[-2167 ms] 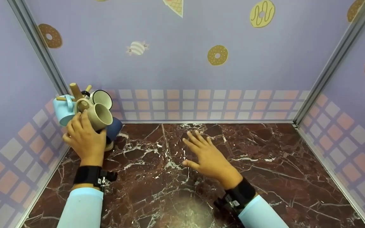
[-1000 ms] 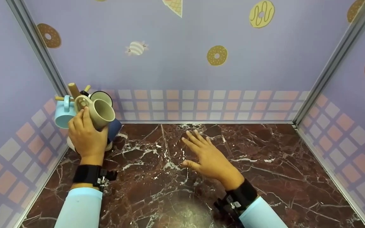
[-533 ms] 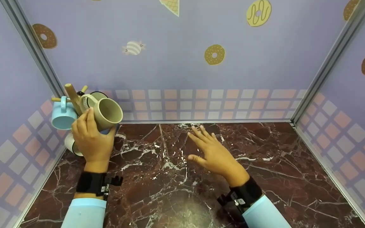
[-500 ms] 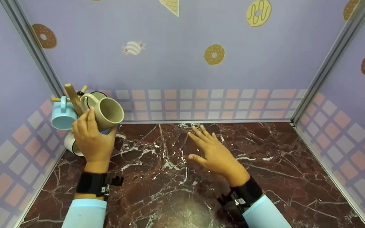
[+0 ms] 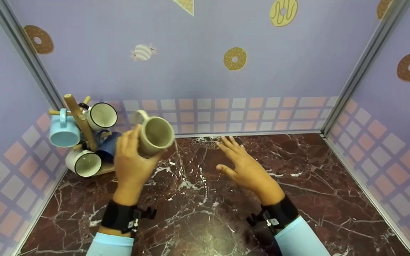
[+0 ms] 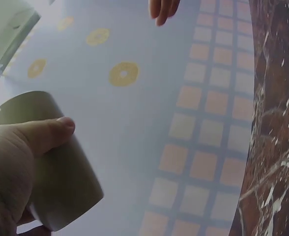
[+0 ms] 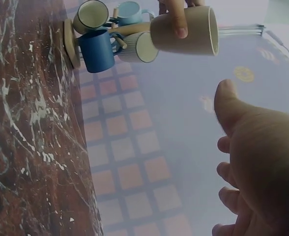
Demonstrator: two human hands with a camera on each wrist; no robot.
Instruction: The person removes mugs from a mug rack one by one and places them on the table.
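Note:
A beige mug (image 5: 158,135) is gripped in my left hand (image 5: 133,167), thumb on one side and fingers on the other, its mouth tilted toward me and its handle at the upper left. The left wrist view shows the thumb pressed along the side of the mug (image 6: 68,177). To the left stands a wooden mug tree (image 5: 80,122) holding a light blue mug (image 5: 64,133), a dark blue mug (image 5: 108,147) and two white mugs with black rims, one upper (image 5: 102,115) and one lower (image 5: 84,163). My right hand (image 5: 249,170) has its fingers extended and holds nothing.
The dark red marble tabletop (image 5: 190,220) spreads under both hands. Lilac walls with a donut and tile pattern (image 5: 205,113) enclose it at the back and sides, with metal corner posts (image 5: 363,71).
My left hand has drawn the beige mug off the mug tree and carried it to the right. The right hand has barely moved. The camera view has shifted slightly.

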